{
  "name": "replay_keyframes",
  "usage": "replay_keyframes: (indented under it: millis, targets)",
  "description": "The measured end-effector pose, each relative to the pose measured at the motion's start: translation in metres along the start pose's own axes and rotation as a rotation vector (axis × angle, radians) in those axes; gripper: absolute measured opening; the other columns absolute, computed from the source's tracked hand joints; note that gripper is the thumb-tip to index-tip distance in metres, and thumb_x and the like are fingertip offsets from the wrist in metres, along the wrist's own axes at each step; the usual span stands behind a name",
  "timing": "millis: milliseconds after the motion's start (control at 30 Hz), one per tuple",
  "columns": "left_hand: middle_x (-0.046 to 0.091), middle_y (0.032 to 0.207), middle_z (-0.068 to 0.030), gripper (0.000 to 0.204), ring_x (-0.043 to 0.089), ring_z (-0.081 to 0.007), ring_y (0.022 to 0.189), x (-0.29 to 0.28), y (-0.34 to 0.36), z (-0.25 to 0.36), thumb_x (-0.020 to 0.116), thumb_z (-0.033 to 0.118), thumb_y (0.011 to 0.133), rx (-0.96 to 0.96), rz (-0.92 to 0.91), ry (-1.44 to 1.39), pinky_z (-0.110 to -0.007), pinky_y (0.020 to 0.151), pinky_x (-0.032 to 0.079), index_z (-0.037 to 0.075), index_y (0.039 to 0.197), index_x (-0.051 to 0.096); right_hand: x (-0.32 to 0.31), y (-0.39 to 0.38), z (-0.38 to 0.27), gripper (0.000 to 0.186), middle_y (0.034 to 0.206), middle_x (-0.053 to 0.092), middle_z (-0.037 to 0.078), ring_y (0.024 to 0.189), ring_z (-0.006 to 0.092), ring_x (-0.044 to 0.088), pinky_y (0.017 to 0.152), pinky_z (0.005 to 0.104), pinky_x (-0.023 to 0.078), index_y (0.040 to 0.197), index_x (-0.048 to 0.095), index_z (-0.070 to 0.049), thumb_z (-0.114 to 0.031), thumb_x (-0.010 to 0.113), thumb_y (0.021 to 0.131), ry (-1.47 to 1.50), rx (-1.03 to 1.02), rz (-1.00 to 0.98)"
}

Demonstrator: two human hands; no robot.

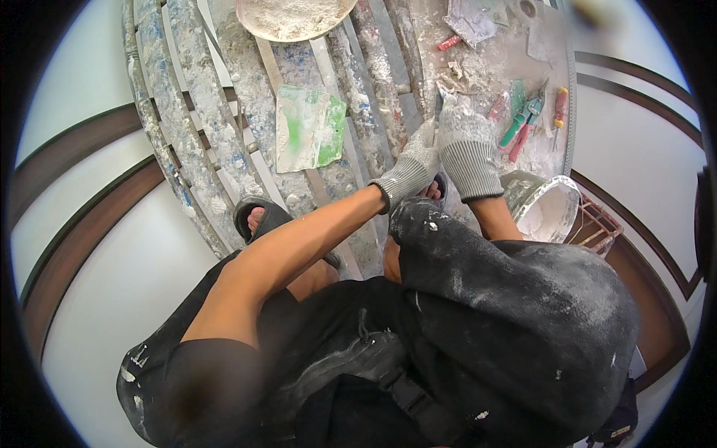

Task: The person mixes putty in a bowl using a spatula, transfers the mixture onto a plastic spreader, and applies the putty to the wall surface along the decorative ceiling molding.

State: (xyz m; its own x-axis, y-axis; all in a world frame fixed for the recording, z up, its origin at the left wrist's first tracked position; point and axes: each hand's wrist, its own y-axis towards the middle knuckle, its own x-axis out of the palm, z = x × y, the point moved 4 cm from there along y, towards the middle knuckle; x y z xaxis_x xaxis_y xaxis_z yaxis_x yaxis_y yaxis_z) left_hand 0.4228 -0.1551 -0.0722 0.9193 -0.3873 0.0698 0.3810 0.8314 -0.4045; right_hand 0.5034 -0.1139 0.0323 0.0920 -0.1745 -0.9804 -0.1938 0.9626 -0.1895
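Both my hands wear grey knitted gloves caked with white powder. They meet low over the right part of the plank platform. My left hand (420, 155), fingers closed, touches the side of the right. My right hand (464, 133) is closed too, its fingers pointing away from me. A thin grey strip (438, 103) shows between the two hands; its kind and the rest of it are hidden by the gloves. To the left, a green and white flat sheet (310, 128) smeared with plaster lies on the planks. Snips (526, 119) with green and red handles lie right of my hands.
A bowl (250, 26) of whitish plaster stands at the far edge. A screwdriver (560, 108), a red-handled tool (449, 42) and a tape roll (527, 9) lie on the right board. A bucket (571, 196) stands beside my right knee. Gaps separate the powdery planks (228, 142).
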Motion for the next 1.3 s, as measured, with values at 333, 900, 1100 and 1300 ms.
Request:
replay_keyframes:
  millis: [333,900,1100,1300]
  targets:
    - [0.038,0.165,-0.0148,0.062,0.039,-0.0263,0.148,-0.006,-0.001,0.009,0.049,0.034,0.111,-0.034,-0.21,-0.147,-0.031,0.123,0.029,0.007,0.163,0.029,-0.007,0.008,-0.004,0.043,0.106,0.07,0.022,0.096,0.0369,0.072,0.089,0.0485,0.057,0.126,0.063,0.002,-0.022,0.061,0.091,0.099,0.166,-0.172]
    - [0.061,0.099,-0.0071,0.032,0.059,-0.0171,0.089,-0.034,0.004,0.048,0.056,0.021,0.105,-0.031,-0.082,-0.209,-0.034,0.081,0.05,0.004,0.132,0.055,-0.039,-0.033,0.122,0.045,0.099,0.069,0.014,0.079,0.0169,0.07,0.066,0.0284,0.058,0.153,0.048,-0.008,-0.014,0.05,0.109,1.468,0.73,0.173]
    - [0.056,0.135,-0.0223,0.051,0.059,-0.0342,0.123,0.0,-0.016,0.115,0.051,0.016,0.105,0.523,-0.02,0.275,-0.042,0.106,0.047,0.002,0.153,0.042,-0.014,-0.045,0.116,0.05,0.103,0.063,0.012,0.074,0.0157,0.064,0.055,0.0213,0.056,0.159,0.036,-0.008,-0.019,0.048,0.111,2.353,0.733,0.224]
    - [0.049,0.144,-0.0294,0.074,0.053,-0.0433,0.132,0.016,-0.026,0.151,0.057,0.007,0.094,0.322,-0.225,0.504,-0.046,0.109,0.046,0.001,0.162,0.027,-0.011,-0.047,0.101,0.027,0.085,0.063,0.005,0.063,0.0122,0.06,0.047,0.0211,0.05,0.119,0.059,-0.006,-0.03,0.051,0.111,2.322,0.858,0.266]
